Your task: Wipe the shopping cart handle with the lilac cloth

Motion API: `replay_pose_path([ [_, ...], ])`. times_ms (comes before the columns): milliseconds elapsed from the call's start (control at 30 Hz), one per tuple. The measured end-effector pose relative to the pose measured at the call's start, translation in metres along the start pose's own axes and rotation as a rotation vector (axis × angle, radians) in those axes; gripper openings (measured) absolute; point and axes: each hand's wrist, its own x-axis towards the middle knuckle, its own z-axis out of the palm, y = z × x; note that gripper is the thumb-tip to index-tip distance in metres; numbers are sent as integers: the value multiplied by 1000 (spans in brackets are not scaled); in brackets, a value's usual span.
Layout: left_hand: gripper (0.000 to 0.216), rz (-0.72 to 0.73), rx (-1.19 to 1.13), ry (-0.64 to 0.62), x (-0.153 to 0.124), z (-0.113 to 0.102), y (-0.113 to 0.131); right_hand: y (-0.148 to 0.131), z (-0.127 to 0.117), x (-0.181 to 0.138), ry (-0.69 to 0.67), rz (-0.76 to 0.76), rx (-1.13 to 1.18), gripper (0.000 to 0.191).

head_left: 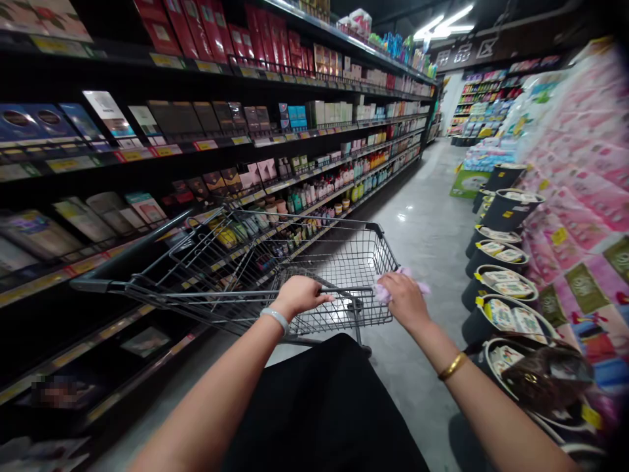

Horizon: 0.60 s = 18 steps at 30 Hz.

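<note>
A grey wire shopping cart [344,242] stands sideways in front of me, its handle to the left. My left hand [299,296], with a pale bangle at the wrist, is closed round the near top rail of the cart. Near the cart's right corner, my right hand [403,296] presses a lilac cloth [383,293] against the rail. Some of the cloth sticks out past its fingers. Through the wires of the basket the floor and lower shelves show.
Long shelves [295,137] of boxes and bottles run along the left. On the right stand several black buckets [514,210] with packs in them, beside stacked pink packages [580,170]. A brown bag [545,380] rests on the nearest buckets. The grey floor [417,203] stretches down the aisle.
</note>
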Motion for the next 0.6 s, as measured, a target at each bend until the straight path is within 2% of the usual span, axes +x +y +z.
replay_pose_path([
  [100, 74, 4, -20, -14, 4, -2, 2, 29, -10, -1, 52, 154, 103, 33],
  [167, 73, 9, -28, -24, 7, -4, 2, 37, -11, -6, 134, 283, 217, 30],
  [300, 70, 11, -23, -46, 8, -6, -5, 27, -5, -24, 276, 406, 393, 33],
  [400, 68, -44, -13, -61, 9, -10, -4, 23, -5, -33, 256, 458, 545, 32],
  [500, 65, -65, -71, 23, 14, -14, 23, 33, -7, -33, 256, 640, 817, 28],
  [600, 60, 37, -220, 137, 25, -12, 75, 41, 0, -28, 429, 779, 959, 28],
])
